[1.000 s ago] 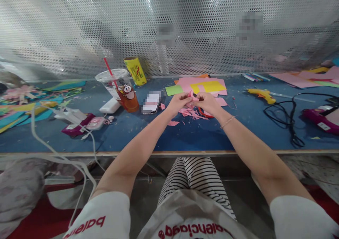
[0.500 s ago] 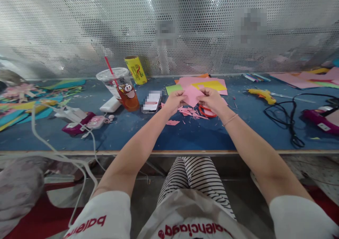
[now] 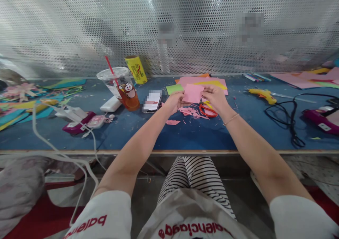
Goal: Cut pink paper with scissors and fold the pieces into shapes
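A small pink paper square (image 3: 193, 93) is held up between my two hands over the blue table. My left hand (image 3: 175, 101) pinches its left edge. At its right edge, my right hand (image 3: 215, 97) grips the paper with fingers bent round it. Below the hands lie pink paper scraps (image 3: 192, 112) and scissors with red handles (image 3: 208, 110). Behind the square is a stack of larger sheets, pink (image 3: 185, 80), yellow (image 3: 218, 84) and green (image 3: 173, 89).
Left of my hands are a phone (image 3: 153, 102), a cup with a red straw (image 3: 128, 94), a yellow roll (image 3: 136, 70) and a white box (image 3: 110, 104). On the right lie a yellow glue gun (image 3: 262, 95), black cable (image 3: 291, 117) and a purple device (image 3: 321, 120).
The pink paper has turned from a diamond position to a square one between my hands. My right hand has shifted its hold, and more of the scissors shows.
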{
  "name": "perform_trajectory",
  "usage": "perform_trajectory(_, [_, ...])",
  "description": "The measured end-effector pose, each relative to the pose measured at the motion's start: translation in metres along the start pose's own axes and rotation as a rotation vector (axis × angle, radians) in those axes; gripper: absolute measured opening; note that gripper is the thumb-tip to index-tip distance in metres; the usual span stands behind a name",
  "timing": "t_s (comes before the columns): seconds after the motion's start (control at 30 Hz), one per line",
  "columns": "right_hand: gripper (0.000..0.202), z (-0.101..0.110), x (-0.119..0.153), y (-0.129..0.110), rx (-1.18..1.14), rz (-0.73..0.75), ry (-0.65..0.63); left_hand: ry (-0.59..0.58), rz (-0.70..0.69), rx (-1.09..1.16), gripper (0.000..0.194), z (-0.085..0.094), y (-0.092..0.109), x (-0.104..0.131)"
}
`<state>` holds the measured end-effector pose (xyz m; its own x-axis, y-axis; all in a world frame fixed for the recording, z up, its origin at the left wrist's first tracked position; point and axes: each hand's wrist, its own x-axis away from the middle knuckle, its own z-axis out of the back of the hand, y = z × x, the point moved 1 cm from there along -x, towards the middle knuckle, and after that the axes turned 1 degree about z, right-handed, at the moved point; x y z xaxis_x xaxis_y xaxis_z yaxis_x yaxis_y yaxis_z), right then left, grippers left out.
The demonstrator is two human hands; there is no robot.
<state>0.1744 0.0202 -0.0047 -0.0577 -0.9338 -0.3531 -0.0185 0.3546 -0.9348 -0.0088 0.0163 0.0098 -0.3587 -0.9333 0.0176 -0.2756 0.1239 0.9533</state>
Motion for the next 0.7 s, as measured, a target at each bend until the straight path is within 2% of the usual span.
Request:
perform_trajectory(0.1, [0.025,-0.001,0.0,0.0,0.013,0.048,0.012,0.022,-0.001,-0.02,0.014,0.0,-0.001,0.0])
perform_trajectory(0.23, [0.018,-0.002,0.001,-0.002,0.071,0.109,-0.007,0.025,-0.015,-0.067,0.021,-0.002,-0.003,0.0])
perform_trajectory(0.37, [0.022,-0.002,0.002,-0.002,0.174,0.166,-0.056,0.001,-0.075,-0.141,0.024,-0.004,-0.005,0.001])
perform_trajectory(0.57, [0.031,-0.003,0.005,-0.004,0.313,0.243,-0.095,0.026,-0.217,-0.422,0.016,-0.001,-0.001,0.004])
perform_trajectory(0.7, [0.036,-0.01,0.012,-0.013,0.314,0.244,-0.101,-0.056,-0.275,-0.612,0.017,-0.007,-0.002,0.008])
